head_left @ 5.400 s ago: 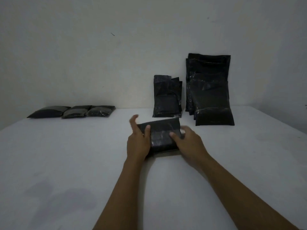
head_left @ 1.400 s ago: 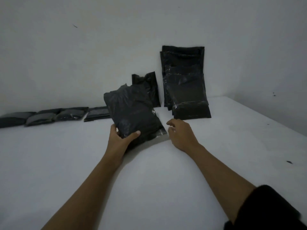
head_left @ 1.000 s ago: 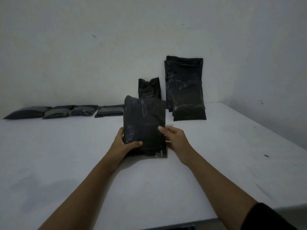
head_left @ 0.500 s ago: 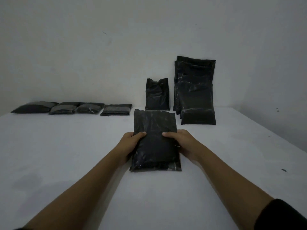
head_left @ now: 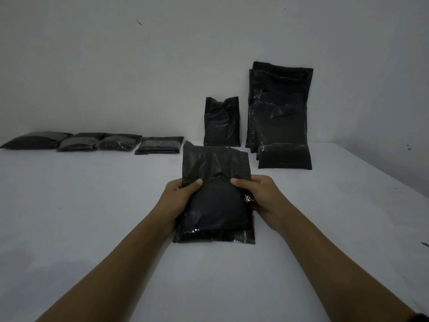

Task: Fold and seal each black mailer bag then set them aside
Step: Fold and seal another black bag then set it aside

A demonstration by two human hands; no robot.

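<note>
Along the back wall at far left, four folded bags (head_left: 92, 141) lie flat in a row on the white table (head_left: 92, 228), well apart from our hands. Rightward, a small black bag (head_left: 221, 123) leans upright against the wall, and just beside it stands a taller stack of black mailers (head_left: 281, 117), with a short folded one at its foot. Nothing lies between these and our work.

At the centre, the black mailer bag (head_left: 216, 205) rests flat on the table, its open flap pointing away from us, bulging in the lower half. Our left hand (head_left: 180, 201) grips its left edge, thumb curled over the top face; our right hand (head_left: 262, 198) grips the right edge the same way, thumb on top and fingers tucked beneath.

Bare tabletop spreads wide to the left and toward us. To the right, the table's edge runs diagonally from the corner down toward the frame's side, with a few dark specks near it.
</note>
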